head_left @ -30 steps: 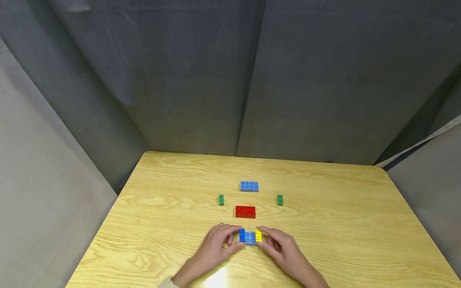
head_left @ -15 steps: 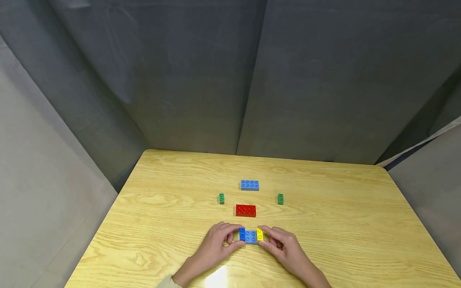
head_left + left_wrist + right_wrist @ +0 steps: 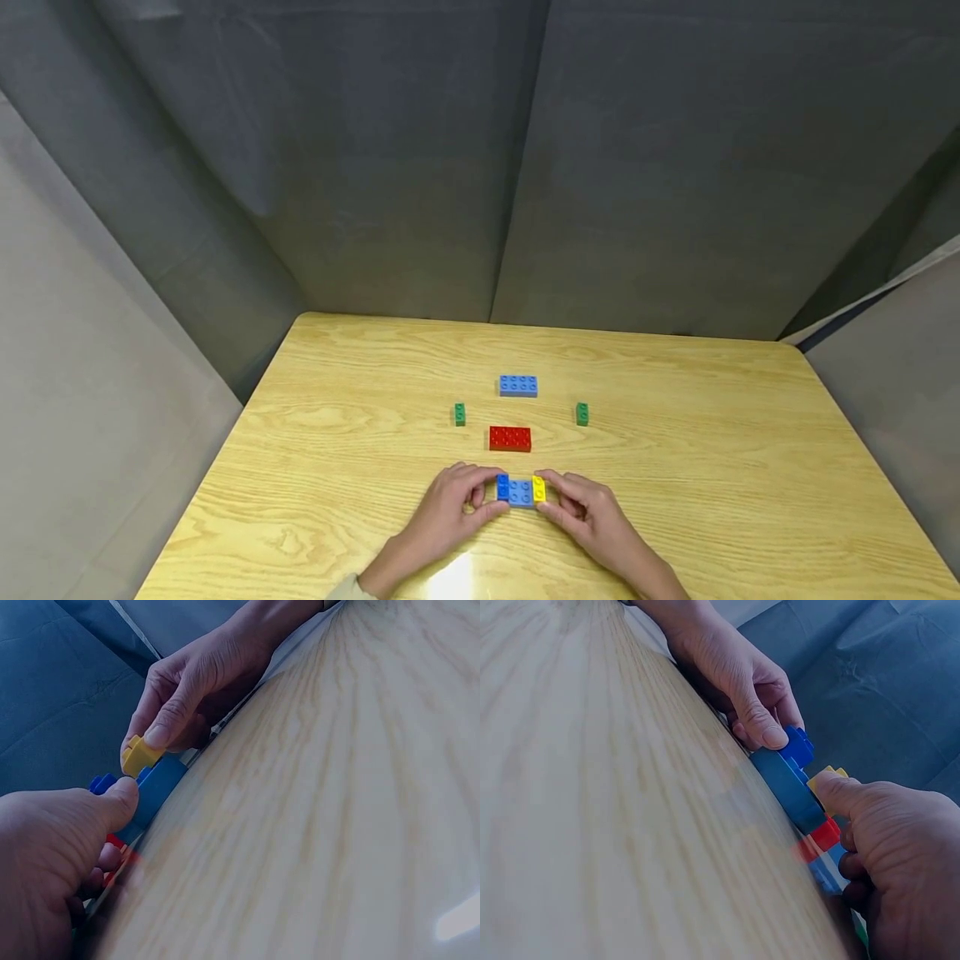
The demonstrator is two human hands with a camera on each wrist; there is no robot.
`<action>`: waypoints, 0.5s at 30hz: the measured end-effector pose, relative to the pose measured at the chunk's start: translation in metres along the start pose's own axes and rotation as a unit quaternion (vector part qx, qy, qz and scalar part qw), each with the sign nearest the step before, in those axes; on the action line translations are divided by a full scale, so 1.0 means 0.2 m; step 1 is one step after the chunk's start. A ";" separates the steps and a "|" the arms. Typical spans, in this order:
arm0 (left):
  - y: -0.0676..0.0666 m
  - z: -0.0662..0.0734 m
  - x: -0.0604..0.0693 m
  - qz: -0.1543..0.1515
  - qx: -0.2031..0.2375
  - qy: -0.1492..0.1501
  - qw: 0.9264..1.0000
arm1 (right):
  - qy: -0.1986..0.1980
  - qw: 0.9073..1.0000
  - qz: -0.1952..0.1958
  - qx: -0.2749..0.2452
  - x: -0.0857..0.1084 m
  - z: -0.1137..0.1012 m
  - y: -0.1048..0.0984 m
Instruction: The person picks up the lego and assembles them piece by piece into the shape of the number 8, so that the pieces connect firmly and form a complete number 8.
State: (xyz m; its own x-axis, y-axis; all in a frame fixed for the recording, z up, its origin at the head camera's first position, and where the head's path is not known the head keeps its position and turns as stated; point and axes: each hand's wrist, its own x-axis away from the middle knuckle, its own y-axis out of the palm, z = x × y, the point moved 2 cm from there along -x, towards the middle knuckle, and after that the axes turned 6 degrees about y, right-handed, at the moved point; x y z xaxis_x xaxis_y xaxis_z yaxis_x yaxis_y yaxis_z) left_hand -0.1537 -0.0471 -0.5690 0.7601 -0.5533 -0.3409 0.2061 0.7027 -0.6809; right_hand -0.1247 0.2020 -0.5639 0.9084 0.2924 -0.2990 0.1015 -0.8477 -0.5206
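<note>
My left grip (image 3: 453, 508) pinches the dark blue brick (image 3: 502, 487) between thumb and finger, on the left end of a light blue brick (image 3: 521, 493) resting on the bench (image 3: 337, 467). My right grip (image 3: 588, 510) is clamped the same way on the yellow brick (image 3: 539, 489) at the other end, though I can't quite tell whether it sits fully down. Beyond them lie a red brick (image 3: 510, 439), a left green brick (image 3: 460, 415), a right green brick (image 3: 582, 415) and, farthest off, a second blue brick (image 3: 518, 386)
</note>
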 end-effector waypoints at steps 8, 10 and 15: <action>-0.01 0.00 0.00 0.003 -0.012 0.004 1.000 | -0.005 1.000 0.003 0.028 -0.01 0.00 0.00; -0.01 0.01 0.00 0.002 -0.010 0.003 1.000 | 0.000 1.000 0.002 0.031 -0.01 0.00 0.00; 0.00 0.01 0.00 -0.002 -0.002 0.001 1.000 | 0.007 1.000 0.005 0.027 0.01 0.00 0.00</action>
State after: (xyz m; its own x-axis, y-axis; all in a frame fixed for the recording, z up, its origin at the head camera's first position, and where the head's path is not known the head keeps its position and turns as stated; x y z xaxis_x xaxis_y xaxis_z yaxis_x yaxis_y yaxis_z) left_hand -0.1532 -0.0465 -0.5681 0.7580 -0.5571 -0.3392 0.2066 0.6984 -0.6853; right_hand -0.1237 0.2017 -0.5647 0.9150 0.2767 -0.2938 0.0695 -0.8252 -0.5606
